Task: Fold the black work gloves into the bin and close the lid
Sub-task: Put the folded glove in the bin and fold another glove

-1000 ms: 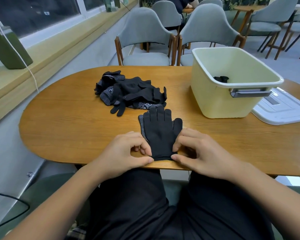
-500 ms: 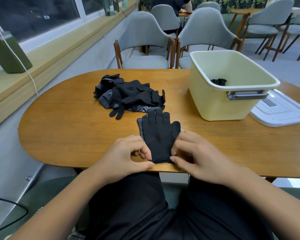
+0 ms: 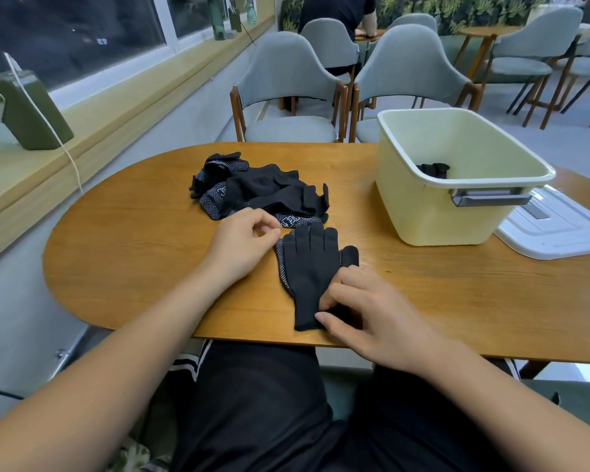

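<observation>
The bin [image 3: 423,212] stands open on the table [image 3: 133,267], to the right. Near the front edge one flat glove [image 3: 307,270] lies limp and light, probably best taken at cuff and fingertips. The right hand [image 3: 372,315] pinches its cuff. The left hand [image 3: 246,243] curls beside it, and I cannot tell whether it holds anything.

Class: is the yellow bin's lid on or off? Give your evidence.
Off. The bin stands open-topped, black gloves showing inside, and the white lid lies flat on the table beside it.
</observation>
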The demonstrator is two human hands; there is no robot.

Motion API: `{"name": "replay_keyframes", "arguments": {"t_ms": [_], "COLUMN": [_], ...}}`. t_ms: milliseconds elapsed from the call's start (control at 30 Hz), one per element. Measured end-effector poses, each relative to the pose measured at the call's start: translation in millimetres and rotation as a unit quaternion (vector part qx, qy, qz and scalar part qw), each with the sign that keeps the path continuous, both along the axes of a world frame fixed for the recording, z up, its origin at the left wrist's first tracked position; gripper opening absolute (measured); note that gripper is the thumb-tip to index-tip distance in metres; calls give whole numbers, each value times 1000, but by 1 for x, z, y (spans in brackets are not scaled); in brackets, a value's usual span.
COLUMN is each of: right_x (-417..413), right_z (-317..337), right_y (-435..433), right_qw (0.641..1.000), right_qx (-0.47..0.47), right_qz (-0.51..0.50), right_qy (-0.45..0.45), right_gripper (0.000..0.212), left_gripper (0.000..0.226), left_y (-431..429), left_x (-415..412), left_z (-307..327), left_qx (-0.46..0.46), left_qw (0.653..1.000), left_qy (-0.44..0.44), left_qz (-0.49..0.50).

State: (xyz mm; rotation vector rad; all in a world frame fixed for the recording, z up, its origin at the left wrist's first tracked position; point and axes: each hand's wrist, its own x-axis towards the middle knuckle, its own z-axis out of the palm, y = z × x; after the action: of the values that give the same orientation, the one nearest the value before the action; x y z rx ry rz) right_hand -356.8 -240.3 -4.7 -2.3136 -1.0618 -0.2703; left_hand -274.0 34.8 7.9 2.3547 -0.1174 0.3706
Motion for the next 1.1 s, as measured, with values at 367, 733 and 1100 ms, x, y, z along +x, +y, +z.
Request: {"name": "replay_keyframes", "arguments": {"t_ms": [367, 733, 1100], "right_x": [1, -1, -2], "right_z": [-2, -1, 2], "right_y": [1, 1, -2], "right_qw": [999, 1000, 997], "right_qx": [18, 11, 68], "right_qz": [-19, -8, 9], "right_qy": [33, 16, 38], "right_gripper": [22, 21, 13], "left_gripper": [6, 6, 11], "left_y": [-5, -2, 0], "left_x": [8, 1, 9], "left_z": [-9, -6, -13], "left_qx": [63, -94, -21], "left_qw": [997, 994, 1000], "left_qy": [-19, -45, -8], "left_qz": [-43, -10, -4]}}
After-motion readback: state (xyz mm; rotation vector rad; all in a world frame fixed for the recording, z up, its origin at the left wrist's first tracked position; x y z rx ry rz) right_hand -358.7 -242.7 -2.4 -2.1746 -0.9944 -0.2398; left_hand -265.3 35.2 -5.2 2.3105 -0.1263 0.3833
